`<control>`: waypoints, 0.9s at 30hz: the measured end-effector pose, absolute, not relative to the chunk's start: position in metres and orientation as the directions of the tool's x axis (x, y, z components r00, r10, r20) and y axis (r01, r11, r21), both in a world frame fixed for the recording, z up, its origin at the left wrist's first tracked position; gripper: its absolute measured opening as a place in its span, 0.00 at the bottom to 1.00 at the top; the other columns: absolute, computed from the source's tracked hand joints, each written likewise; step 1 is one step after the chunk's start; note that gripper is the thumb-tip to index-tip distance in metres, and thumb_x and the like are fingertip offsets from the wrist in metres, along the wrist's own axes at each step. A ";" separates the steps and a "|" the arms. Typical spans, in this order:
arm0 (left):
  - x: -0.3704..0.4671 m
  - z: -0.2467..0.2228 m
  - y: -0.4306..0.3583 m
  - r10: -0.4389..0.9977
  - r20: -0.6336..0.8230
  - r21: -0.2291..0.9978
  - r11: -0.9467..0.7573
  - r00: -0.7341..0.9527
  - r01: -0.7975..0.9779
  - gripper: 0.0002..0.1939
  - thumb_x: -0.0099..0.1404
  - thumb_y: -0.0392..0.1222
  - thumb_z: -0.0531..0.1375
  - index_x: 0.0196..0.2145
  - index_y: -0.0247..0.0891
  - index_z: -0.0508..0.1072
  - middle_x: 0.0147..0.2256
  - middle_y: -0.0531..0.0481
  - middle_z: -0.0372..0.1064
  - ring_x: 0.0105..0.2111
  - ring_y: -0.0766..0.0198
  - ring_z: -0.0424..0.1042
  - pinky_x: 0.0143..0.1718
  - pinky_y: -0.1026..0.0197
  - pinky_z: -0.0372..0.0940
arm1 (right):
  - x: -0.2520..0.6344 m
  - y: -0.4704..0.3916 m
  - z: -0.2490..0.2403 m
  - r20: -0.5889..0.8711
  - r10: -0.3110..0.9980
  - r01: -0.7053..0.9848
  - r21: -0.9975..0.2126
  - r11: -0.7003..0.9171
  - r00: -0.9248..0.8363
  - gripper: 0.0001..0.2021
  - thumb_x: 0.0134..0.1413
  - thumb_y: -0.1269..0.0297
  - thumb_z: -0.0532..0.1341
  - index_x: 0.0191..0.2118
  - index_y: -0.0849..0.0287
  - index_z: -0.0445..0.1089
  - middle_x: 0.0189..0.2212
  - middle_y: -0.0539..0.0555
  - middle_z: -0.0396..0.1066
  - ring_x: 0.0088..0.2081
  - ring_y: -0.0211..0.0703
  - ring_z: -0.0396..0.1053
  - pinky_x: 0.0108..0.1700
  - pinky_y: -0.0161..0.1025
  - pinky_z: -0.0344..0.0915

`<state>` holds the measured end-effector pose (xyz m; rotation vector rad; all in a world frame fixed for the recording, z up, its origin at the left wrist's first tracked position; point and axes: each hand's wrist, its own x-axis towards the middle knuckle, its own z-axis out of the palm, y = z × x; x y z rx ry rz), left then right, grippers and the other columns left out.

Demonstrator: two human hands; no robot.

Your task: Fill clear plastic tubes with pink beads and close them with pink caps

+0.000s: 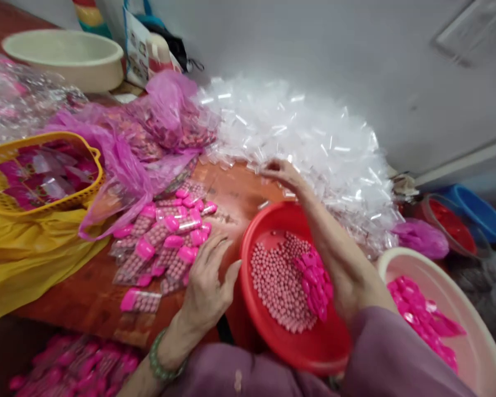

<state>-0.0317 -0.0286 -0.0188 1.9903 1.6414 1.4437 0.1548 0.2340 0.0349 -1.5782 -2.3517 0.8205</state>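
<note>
My right hand (287, 175) stretches past a red basin (254, 325) to the near edge of a big heap of clear plastic containers (297, 121). Its fingers are slightly bent and apart, with no held object visible. My left hand (209, 278), a green bead bracelet on its wrist, is open beside the basin's left rim, thumb spread. Next to its fingers lies a pile of small clear containers with bright pink caps (165, 242), filled with pink beads. The basin holds loose pink beads (279, 281) and a cluster of bright pink caps (314, 281).
On the left are a yellow basket (45, 208) of pink packets, yellow cloth (37, 264) and pink plastic bags (124, 154). A cream basin (78, 77) stands behind. At right, a pale tub (458, 298) holds pink pieces. More capped containers (78, 366) lie below the table edge.
</note>
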 end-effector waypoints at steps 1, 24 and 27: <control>-0.026 -0.019 -0.031 0.853 0.515 0.708 -0.364 -0.088 0.605 0.18 0.67 0.40 0.59 0.53 0.34 0.68 0.50 0.38 0.72 0.54 0.52 0.71 0.56 0.48 0.68 | 0.161 0.221 0.040 -0.092 0.918 0.760 -0.596 0.261 -0.387 0.18 0.60 0.55 0.58 0.49 0.64 0.66 0.34 0.51 0.73 0.34 0.37 0.70 0.34 0.34 0.65; 0.023 -0.030 -0.046 0.981 0.131 0.985 -0.113 -0.140 0.128 0.35 0.57 0.34 0.59 0.63 0.32 0.59 0.60 0.38 0.65 0.60 0.53 0.65 0.64 0.53 0.59 | 0.212 0.057 -0.038 0.097 0.986 0.912 -0.379 0.160 -0.132 0.09 0.54 0.60 0.64 0.30 0.58 0.65 0.29 0.54 0.70 0.30 0.42 0.63 0.35 0.38 0.57; 0.025 -0.028 -0.044 0.986 0.085 0.995 -0.075 -0.143 0.072 0.36 0.57 0.34 0.59 0.63 0.34 0.59 0.62 0.39 0.61 0.62 0.52 0.63 0.66 0.51 0.57 | 0.210 0.032 -0.036 -0.088 0.978 0.894 -0.427 0.134 -0.188 0.11 0.54 0.59 0.65 0.28 0.59 0.65 0.25 0.51 0.69 0.27 0.39 0.62 0.33 0.36 0.54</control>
